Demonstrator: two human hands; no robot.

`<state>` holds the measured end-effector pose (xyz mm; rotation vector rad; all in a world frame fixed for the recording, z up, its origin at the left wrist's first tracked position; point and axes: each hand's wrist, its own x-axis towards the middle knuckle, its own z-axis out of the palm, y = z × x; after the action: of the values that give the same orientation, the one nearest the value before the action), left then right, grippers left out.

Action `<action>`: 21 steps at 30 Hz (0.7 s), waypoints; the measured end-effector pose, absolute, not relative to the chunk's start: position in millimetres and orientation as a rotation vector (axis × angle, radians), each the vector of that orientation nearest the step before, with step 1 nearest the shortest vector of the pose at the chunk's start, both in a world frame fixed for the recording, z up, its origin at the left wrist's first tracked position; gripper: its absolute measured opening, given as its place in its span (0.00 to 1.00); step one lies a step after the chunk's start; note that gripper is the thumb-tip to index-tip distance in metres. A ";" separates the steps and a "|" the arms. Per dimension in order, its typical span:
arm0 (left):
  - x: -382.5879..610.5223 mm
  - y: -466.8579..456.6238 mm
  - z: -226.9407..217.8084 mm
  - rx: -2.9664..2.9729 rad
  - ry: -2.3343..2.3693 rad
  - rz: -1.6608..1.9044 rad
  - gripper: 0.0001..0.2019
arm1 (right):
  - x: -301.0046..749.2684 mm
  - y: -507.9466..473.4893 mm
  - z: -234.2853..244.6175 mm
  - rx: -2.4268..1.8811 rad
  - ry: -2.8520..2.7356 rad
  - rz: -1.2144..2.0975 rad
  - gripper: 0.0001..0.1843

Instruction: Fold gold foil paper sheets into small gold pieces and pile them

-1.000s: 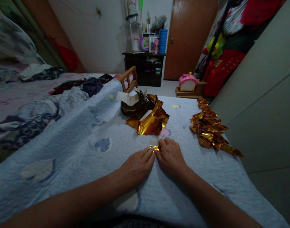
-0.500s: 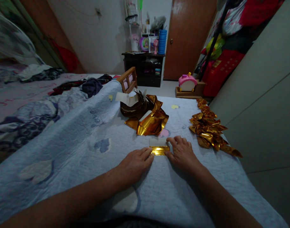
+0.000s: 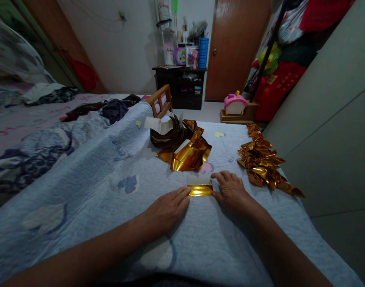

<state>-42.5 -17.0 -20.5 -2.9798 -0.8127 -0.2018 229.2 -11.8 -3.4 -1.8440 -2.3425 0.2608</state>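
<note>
A small sheet of gold foil paper (image 3: pixel 200 190) lies on the bedspread in front of me, its near part folded over with the gold side up. Its pale backing (image 3: pixel 198 179) shows beyond the fold. My left hand (image 3: pixel 169 207) rests low and flat, fingers stretched out, the tips touching the left end of the gold strip. At the right end is my right hand (image 3: pixel 231 191), thumb and forefinger apart beside the paper's edge. Neither hand wraps round the paper.
Beyond the hands lie loose gold foil sheets (image 3: pixel 190 155) against a dark bundle of stacked paper (image 3: pixel 166 137). Folded gold foil pieces (image 3: pixel 263 163) are heaped along the right edge of the bed. A pale cabinet (image 3: pixel 328 131) stands close on the right; rumpled bedding (image 3: pixel 50 135) is at left.
Both hands have slid slightly outward along the fold, towards the paper's two ends, so more of the gold strip shows. The paper has stayed in place.
</note>
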 end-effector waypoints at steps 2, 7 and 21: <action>-42.8 -15.2 -19.3 -2.958 -0.760 -0.218 0.17 | 232.0 -10.6 -1.8 -1.827 -2.330 0.282 0.24; -37.8 -5.4 -8.6 -3.020 -0.778 -0.286 0.13 | 235.2 -4.7 0.5 -1.718 -2.149 0.482 0.15; 10.5 6.7 4.6 -2.950 -1.152 -0.205 0.11 | 214.6 2.4 -16.9 -1.528 -1.880 0.414 0.16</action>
<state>10.5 6.7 4.6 -2.9499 -1.1518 -0.2050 214.6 2.4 -16.9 -1.5280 -1.8800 0.4135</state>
